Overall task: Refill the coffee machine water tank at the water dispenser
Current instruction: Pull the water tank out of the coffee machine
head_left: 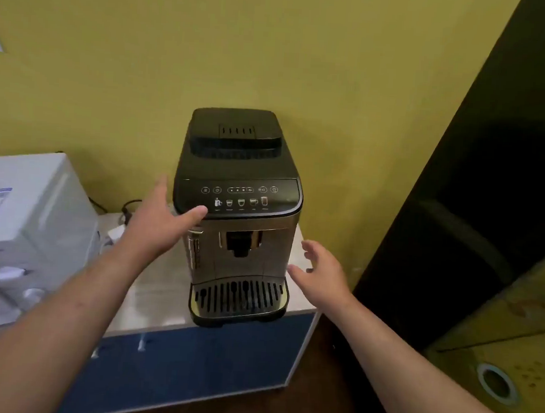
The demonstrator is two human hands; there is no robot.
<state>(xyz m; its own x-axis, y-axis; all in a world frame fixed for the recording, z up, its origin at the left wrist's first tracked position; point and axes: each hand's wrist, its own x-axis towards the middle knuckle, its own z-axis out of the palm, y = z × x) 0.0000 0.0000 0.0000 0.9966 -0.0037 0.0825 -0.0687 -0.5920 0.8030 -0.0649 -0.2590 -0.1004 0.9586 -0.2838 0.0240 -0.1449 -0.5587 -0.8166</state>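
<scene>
Black-silver coffee machine [237, 217] upright on cabinet edge [150, 298]

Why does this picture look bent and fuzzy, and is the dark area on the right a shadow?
Head view: the wide-angle lens stretches the forearms and skews the edge of the cabinet; overall soft, so icons on the coffee machine are unreadable, and the left hand and right hand look slightly smeared; the dark area seems a black panel, not a shadow.
</scene>
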